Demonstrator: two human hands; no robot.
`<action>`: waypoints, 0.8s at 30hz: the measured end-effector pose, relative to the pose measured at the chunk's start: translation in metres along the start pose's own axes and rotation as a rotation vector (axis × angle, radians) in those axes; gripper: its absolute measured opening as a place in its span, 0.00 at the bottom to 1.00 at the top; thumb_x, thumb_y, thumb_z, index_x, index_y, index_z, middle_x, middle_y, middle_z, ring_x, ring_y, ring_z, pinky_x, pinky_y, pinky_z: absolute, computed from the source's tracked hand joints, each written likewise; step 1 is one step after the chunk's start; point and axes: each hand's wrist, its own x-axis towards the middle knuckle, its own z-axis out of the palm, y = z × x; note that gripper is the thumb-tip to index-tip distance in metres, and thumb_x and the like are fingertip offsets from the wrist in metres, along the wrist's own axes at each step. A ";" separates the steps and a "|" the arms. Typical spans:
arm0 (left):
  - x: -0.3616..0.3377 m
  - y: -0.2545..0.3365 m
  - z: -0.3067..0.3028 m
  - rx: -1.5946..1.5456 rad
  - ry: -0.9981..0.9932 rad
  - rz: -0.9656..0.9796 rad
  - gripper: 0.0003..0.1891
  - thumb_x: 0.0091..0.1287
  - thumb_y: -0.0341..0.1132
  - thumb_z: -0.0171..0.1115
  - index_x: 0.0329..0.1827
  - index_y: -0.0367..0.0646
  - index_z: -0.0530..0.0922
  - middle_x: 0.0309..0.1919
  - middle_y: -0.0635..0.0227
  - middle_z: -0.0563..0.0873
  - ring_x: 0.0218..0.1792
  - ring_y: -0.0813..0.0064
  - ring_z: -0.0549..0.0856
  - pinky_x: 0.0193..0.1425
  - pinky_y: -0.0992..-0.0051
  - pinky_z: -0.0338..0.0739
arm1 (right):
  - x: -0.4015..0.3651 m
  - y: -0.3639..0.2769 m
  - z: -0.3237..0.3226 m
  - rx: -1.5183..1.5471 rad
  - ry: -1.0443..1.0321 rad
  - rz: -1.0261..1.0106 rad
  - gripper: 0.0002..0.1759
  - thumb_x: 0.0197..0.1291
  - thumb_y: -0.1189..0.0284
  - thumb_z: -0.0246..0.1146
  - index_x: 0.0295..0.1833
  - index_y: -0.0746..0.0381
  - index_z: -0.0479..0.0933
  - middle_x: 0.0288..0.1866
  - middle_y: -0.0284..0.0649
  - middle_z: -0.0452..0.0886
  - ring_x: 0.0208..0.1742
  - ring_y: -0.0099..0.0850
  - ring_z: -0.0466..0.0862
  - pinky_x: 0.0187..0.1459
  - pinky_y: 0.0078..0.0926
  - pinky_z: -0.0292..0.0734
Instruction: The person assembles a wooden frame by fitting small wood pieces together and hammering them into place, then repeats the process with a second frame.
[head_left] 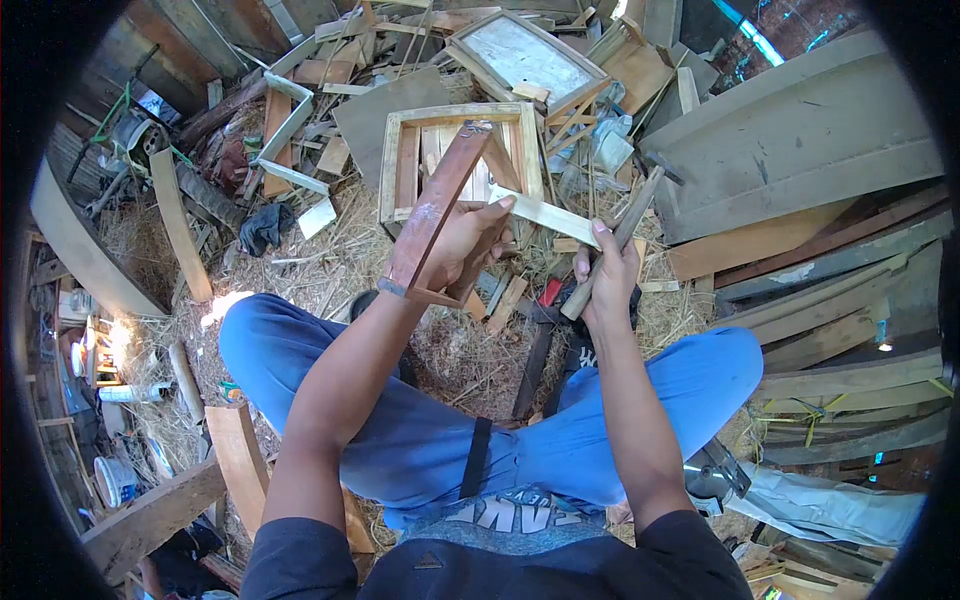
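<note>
My left hand [460, 248] is closed on a small reddish-brown wooden frame [436, 210], which is tilted up in front of me. Its thumb and finger also pinch one end of a pale wooden strip [555, 216]. My right hand [612, 275] is wrapped round the wooden handle of a hammer [637, 210], whose dark head points up and away. The right thumb rests against the other end of the pale strip. Beyond the hands stands a box-like wooden frame [533, 150], partly hidden behind the reddish-brown one.
Wood scraps and shavings [330, 265] litter the ground. A framed panel [520, 55] lies at the back, and a large grey board [800, 140] leans at the right above stacked planks [840, 325]. A dark cloth [265, 230] lies left. My blue-trousered legs spread on both sides.
</note>
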 end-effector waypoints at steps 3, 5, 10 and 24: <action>0.003 -0.004 0.001 -0.079 -0.006 0.015 0.18 0.75 0.47 0.64 0.39 0.38 0.81 0.25 0.67 0.83 0.19 0.78 0.78 0.20 0.76 0.71 | -0.001 0.000 -0.001 0.003 -0.023 -0.030 0.15 0.68 0.69 0.69 0.50 0.59 0.68 0.31 0.34 0.74 0.17 0.22 0.72 0.14 0.20 0.65; 0.004 -0.005 0.002 -0.132 0.004 0.009 0.17 0.75 0.46 0.64 0.40 0.38 0.81 0.26 0.66 0.84 0.20 0.78 0.79 0.20 0.75 0.72 | -0.001 0.000 -0.001 0.001 -0.041 -0.050 0.15 0.68 0.69 0.68 0.50 0.60 0.68 0.32 0.34 0.74 0.17 0.22 0.72 0.14 0.20 0.65; 0.005 -0.010 0.001 -0.158 0.000 -0.029 0.16 0.75 0.45 0.65 0.41 0.38 0.80 0.26 0.66 0.84 0.20 0.78 0.79 0.20 0.76 0.73 | -0.005 -0.005 0.001 0.009 -0.094 -0.064 0.14 0.70 0.68 0.67 0.51 0.60 0.69 0.32 0.35 0.74 0.17 0.23 0.73 0.15 0.20 0.65; 0.013 -0.021 -0.002 -0.490 -0.139 -0.172 0.13 0.77 0.42 0.61 0.49 0.40 0.77 0.24 0.67 0.82 0.17 0.79 0.78 0.14 0.82 0.73 | -0.006 -0.005 0.000 0.042 -0.206 -0.089 0.14 0.73 0.63 0.63 0.52 0.59 0.69 0.33 0.35 0.74 0.17 0.24 0.72 0.14 0.20 0.64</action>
